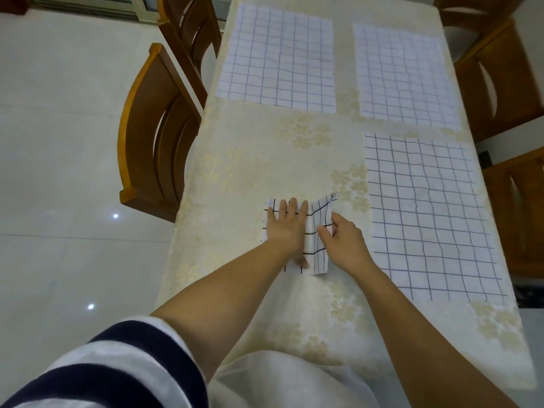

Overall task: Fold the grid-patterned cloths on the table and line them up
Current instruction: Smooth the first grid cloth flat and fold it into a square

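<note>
L hand (287, 228) flat, fingers spread, pinning part-folded cloth (309, 245) to surface (265, 160). R hand (343, 242) pinches raised flap (323, 209). Rec: align edges w/ lower layer, then crease.

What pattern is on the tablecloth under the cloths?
The tablecloth is cream with pale gold flower clusters; head view shows it.

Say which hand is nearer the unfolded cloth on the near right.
Right. The right hand sits just left of the unfolded cloth; the left hand lies farther left.
</note>
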`<state>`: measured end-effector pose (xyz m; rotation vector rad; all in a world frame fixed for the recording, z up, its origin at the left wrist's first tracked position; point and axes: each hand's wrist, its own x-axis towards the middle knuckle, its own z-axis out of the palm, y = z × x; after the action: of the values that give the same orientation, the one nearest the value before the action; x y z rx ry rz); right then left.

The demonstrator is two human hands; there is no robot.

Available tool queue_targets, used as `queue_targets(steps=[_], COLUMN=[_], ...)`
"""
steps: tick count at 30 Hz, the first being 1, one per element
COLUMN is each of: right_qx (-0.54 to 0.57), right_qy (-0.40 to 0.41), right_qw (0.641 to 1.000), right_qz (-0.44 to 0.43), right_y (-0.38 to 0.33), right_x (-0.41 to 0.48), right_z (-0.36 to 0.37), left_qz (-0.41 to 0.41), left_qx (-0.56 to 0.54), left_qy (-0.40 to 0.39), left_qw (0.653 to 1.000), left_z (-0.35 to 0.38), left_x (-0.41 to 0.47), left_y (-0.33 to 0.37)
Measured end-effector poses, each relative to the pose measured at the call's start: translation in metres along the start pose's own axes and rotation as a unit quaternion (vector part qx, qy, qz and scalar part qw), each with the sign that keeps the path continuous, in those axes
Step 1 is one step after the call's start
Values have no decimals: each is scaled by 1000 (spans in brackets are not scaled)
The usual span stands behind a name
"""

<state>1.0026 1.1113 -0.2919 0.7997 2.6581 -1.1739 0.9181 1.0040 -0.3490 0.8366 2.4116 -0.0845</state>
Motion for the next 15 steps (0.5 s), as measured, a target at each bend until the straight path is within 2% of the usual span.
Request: queue_targets(steps=[5,8,12,15], right_qx=[-23,-41,-90,-33], right_qy=[14,18,10,-58], right_qw=[1000,999,996,998], right_qz=[-9,-2,14,8], right_y=[-11,-21,-31,-38], right_x=[3,5,13,14], right_z=[18,35,66,81], left_qz=[91,82,79,101], left_qx=[-95,-134,-98,-30], left_qy=[129,159,163,189], left_qw=[983,975,978,976], left_z=[4,13,31,47], left_x=[-6,-9,-10,-14], left_y=[-40,-74,-103,-116])
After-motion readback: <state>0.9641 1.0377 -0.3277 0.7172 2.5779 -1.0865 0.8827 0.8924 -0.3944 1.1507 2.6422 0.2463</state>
